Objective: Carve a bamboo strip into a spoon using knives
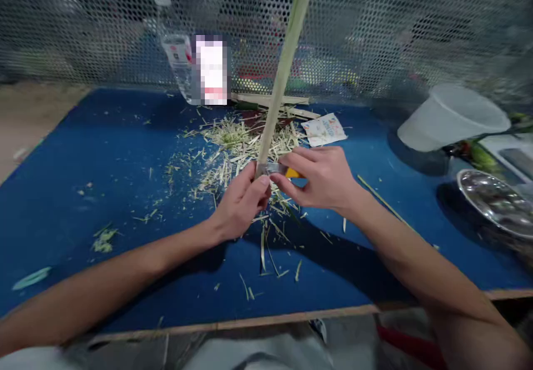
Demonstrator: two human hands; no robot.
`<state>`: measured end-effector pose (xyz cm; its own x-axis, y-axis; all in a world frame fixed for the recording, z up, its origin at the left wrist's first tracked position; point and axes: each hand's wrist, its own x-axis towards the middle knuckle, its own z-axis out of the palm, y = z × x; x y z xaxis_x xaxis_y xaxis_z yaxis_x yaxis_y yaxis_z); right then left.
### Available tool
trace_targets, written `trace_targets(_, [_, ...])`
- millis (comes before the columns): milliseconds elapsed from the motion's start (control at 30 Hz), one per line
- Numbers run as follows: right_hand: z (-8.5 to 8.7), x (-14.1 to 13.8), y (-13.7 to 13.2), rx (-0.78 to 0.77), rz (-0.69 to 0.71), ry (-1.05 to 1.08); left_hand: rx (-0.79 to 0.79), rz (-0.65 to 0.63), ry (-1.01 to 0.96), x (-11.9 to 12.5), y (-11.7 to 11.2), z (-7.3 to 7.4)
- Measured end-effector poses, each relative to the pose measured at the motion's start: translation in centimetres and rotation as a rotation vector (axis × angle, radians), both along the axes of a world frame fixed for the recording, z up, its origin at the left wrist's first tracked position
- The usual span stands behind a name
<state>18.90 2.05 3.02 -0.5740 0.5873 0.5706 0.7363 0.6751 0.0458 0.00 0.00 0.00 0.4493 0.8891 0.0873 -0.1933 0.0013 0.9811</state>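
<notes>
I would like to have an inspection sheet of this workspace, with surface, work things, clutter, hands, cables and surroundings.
Surface: blue tabletop, strewn with pale shavings.
Work things: long pale strip slanting up from the hands; metal blade with a yellow part, against its lower end.
Clutter: clear bottle, printed packet, translucent cup, shiny metal dish.
Hands: left hand grips the strip; right hand holds the blade.
Cables: nothing seen.
Surroundings: perforated mesh behind the table.

Bare hands point(238, 203), slender bare forearms point(139, 270), pale greyish clothing point(258, 348) below.
</notes>
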Motion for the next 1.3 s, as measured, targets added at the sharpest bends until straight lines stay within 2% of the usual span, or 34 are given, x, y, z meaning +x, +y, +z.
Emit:
trace_targets(200, [0.6, -0.2, -0.5, -0.031, -0.003, -0.032, 0.090, 0.016, 0.069, 0.1, -0.3, 0.1])
trace_targets(433, [0.8, -0.2, -0.7, -0.050, 0.021, -0.039, 0.122, 0.018, 0.109, -0.1, -0.5, -0.5])
trace_targets(667, [0.8, -0.7, -0.9, -0.020, -0.057, -0.067, 0.097, 0.019, 0.164, 0.2, -0.6, 0.0])
trace_targets(1000, [0.0, -1.4, -1.7, -0.018, -0.157, 0.009, 0.086, 0.012, 0.197, 0.1, -0.2, 0.3])
trace_targets(1200, [0.8, -1.2, -1.4, 0.024, -0.217, 0.016, 0.118, 0.080, 0.335, 0.1, -0.2, 0.2])
trace_targets(1300, [1.3, -1.0, -1.2, -0.026, -0.204, 0.096, 0.070, 0.054, 0.289, 0.2, -0.2, 0.3])
